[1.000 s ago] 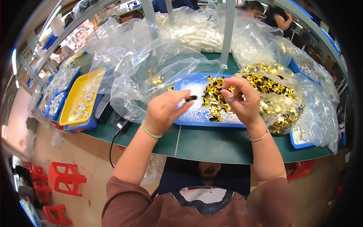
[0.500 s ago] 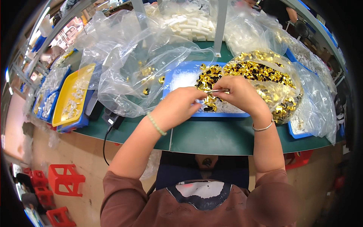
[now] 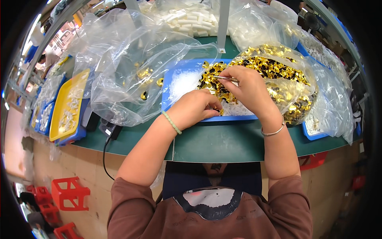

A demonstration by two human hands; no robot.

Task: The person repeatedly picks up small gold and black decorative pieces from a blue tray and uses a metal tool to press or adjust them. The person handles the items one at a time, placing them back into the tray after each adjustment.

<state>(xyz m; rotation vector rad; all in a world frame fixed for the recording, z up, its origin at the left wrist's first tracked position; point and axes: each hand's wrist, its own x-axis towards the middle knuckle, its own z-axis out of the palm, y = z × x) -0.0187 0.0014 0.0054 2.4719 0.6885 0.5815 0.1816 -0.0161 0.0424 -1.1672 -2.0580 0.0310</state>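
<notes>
My right hand (image 3: 248,87) grips metal tweezers (image 3: 228,79), their tips over small shiny gold pieces (image 3: 209,79) heaped in a blue tray (image 3: 191,62). At the tray's near edge my left hand (image 3: 195,105) is closed, thumb and forefinger around a small gold-and-black piece (image 3: 218,111). Tiny clear or white bits (image 3: 183,84) fill the tray's left part, and more pale bits lie near its front edge. Against the right side of the tray leans a clear plastic bag (image 3: 296,89) full of the same gold pieces.
A large clear bag (image 3: 119,79) with a few gold pieces spreads at left. Beyond it stand a yellow tray (image 3: 59,127) of small parts and a black adapter (image 3: 109,129) with a cable. White cylindrical pieces (image 3: 191,20) are piled at the back. A metal post (image 3: 223,28) rises behind the blue tray.
My hands have moved apart. The right one, with the tweezers, has gone up and away over the gold pieces; the left has come down to the tray's near edge. The whole view has shifted slightly.
</notes>
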